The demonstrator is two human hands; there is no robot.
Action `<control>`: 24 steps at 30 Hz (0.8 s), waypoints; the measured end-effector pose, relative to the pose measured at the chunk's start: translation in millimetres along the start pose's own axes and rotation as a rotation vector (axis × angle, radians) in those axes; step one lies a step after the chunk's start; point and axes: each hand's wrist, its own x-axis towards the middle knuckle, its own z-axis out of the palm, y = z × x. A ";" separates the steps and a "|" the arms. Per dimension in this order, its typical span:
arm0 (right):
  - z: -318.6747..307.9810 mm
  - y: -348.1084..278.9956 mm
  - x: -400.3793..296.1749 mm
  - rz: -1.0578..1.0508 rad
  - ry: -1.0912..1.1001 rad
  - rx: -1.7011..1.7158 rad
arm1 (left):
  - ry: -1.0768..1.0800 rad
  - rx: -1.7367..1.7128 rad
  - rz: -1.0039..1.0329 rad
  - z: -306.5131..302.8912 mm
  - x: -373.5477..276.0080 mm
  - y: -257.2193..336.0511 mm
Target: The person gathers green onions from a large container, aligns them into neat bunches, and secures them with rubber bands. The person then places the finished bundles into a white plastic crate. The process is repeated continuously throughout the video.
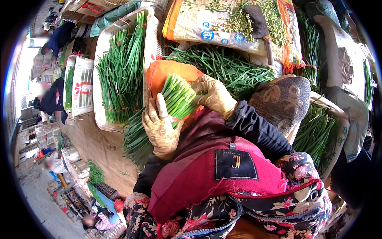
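A bundle of green garlic chives (pixel 179 97) with pale cut ends lies across my lap, tied with a red band. My left hand (pixel 162 128), in a stained, pale yellow glove, wraps around it near the band. My right hand (pixel 213 94), gloved the same way, has its thumb and fingertips pinched at the side of the stalk ends; whether they hold a stalk is hard to tell. Beneath the bundle shows an orange cloth (pixel 158 74). Loose chives (pixel 220 65) lie heaped beyond my hands.
A white plastic crate (pixel 98 89) holds tied chive bundles at the left. Above, a cleaver (pixel 256 22) rests on a woven sack (pixel 191 28) with chopped pieces. Another container (pixel 343 125) of chives stands at the right. Several people work among crates at the far left.
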 end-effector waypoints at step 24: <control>-39.8 -4.0 -21.4 0.259 0.019 0.517 | -0.191 0.000 0.046 -11.7 -5.9 -2.2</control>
